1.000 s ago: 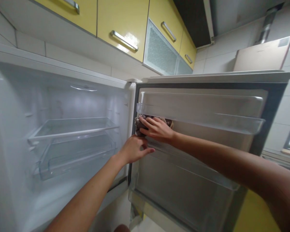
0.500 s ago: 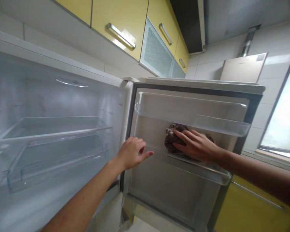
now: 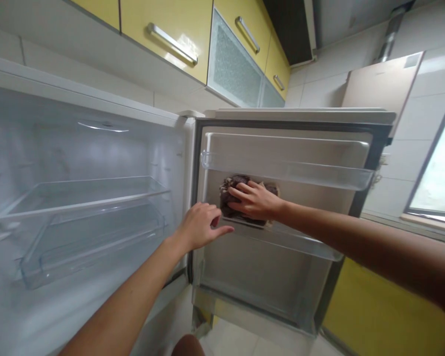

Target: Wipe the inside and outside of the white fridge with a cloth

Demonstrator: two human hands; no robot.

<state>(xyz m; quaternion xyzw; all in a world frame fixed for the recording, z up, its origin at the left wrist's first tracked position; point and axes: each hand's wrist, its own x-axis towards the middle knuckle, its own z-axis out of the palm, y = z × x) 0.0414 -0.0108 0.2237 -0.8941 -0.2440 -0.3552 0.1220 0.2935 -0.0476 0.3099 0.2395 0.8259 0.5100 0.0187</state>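
Observation:
My right hand (image 3: 255,201) presses a dark brown cloth (image 3: 229,190) flat against the inner panel of the open fridge door (image 3: 267,267), between the upper door bin (image 3: 289,165) and the lower door shelf (image 3: 300,242). Its fingers lie spread over the cloth. My left hand (image 3: 200,227) grips the hinge-side edge of the door at the lower shelf's left end, fingers curled round it. The cloth's underside and the rest of it are hidden by my right hand.
The fridge compartment (image 3: 85,148) stands open at the left with a glass shelf (image 3: 81,195) and a clear drawer (image 3: 92,242). Yellow wall cupboards (image 3: 170,29) hang above. A window (image 3: 437,183) is at the right, a yellow lower cabinet (image 3: 378,316) beneath it.
My right hand slid the cloth right along the door panel, then back left toward the hinge. My left hand stayed on the door edge. The view shifted slightly.

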